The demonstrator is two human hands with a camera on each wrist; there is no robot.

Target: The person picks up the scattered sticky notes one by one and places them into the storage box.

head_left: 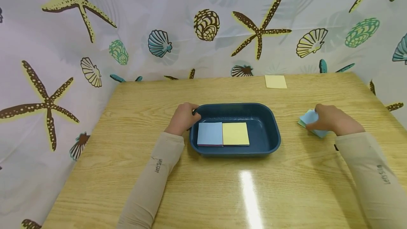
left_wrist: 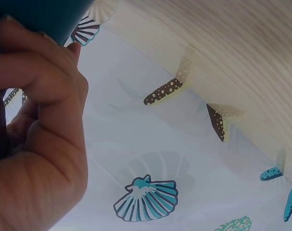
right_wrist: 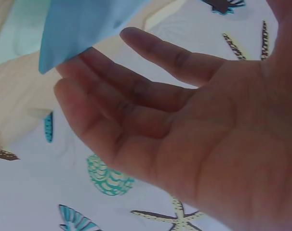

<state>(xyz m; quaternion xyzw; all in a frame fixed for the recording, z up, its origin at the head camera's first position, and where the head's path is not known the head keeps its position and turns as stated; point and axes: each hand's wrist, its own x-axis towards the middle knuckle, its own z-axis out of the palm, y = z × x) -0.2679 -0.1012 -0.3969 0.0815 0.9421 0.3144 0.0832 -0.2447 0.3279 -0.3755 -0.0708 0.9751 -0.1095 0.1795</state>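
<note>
On my feed, the dark-blue tray point(head_left: 260, 135) holds a blue pad point(head_left: 210, 133) beside a yellow pad point(head_left: 235, 133). The left hand point(head_left: 182, 118) grips its left rim; the right hand point(head_left: 332, 118) pinches a square blue stack point(head_left: 307, 117) (greenish underneath) right of it, at the worktop point(head_left: 143, 110).

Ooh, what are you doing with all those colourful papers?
A person is handling square paper pads at a wooden table. Their left hand grips the end of a dark blue tray, and their right hand holds some blue and green paper squares beside it. Inside the tray, a blue pad and a yellow pad lie side by side, with bare space to their right. Another yellow square lies near the table's far edge.
</note>
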